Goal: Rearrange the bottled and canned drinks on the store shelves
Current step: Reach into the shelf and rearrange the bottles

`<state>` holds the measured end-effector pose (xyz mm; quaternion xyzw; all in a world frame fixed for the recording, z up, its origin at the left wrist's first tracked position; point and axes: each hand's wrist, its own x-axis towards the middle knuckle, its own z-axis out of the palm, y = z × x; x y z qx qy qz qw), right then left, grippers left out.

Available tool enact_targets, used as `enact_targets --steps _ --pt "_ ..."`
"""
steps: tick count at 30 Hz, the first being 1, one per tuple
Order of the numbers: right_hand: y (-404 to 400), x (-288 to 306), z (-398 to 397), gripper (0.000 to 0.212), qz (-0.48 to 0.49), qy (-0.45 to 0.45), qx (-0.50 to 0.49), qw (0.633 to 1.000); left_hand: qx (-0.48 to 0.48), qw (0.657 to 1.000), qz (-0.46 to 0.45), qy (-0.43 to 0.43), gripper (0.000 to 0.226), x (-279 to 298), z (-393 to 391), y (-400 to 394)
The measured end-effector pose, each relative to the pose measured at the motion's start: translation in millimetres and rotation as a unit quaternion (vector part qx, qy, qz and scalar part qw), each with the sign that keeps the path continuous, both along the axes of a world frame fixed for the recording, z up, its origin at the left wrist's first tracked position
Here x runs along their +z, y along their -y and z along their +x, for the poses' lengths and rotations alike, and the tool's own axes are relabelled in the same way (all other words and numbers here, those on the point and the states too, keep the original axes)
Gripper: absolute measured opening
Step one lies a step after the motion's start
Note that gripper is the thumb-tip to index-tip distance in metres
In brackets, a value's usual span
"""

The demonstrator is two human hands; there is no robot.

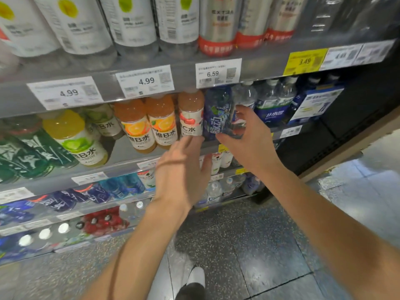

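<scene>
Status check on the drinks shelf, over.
Right hand gripping blue bottle. Left hand open by pink bottle. Nothing blocking.

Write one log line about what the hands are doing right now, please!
left hand: open, fingertips at peach bottle | right hand: grips blue bottle | place: middle shelf

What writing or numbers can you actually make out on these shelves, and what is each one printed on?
"4.99": left white price tag
"4.99": second white price tag
"6.59": third white price tag
"3.49": yellow price tag
"維B水": orange drink bottle
"B水": yellow drink bottle
"C水": pink drink bottle
"脉动": blue bottle
Small print, barcodes, top-shelf labels and lower-shelf tags: too blurred to read.
</scene>
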<state>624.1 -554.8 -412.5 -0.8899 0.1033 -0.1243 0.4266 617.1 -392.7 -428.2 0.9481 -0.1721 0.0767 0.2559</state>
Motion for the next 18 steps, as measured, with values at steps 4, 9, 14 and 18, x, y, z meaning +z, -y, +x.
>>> enact_targets --steps 4,9,14,18 --pt "4 -8 24 0.073 -0.001 0.004 0.002 1.0 -0.003 1.0 0.005 -0.011 0.038 -3 16 9" --pt "12 -11 60 0.079 -0.036 0.014 -0.007 0.999 -0.016 1.0 0.013 -0.016 0.035 -5 39 14" --pt "10 -18 85 0.08 -0.032 0.029 -0.02 0.999 -0.037 0.999 -0.016 0.004 0.03 -18 55 18" --pt "10 -27 93 0.081 -0.062 0.077 -0.037 0.994 -0.038 0.999 -0.018 0.011 0.033 -20 60 21"
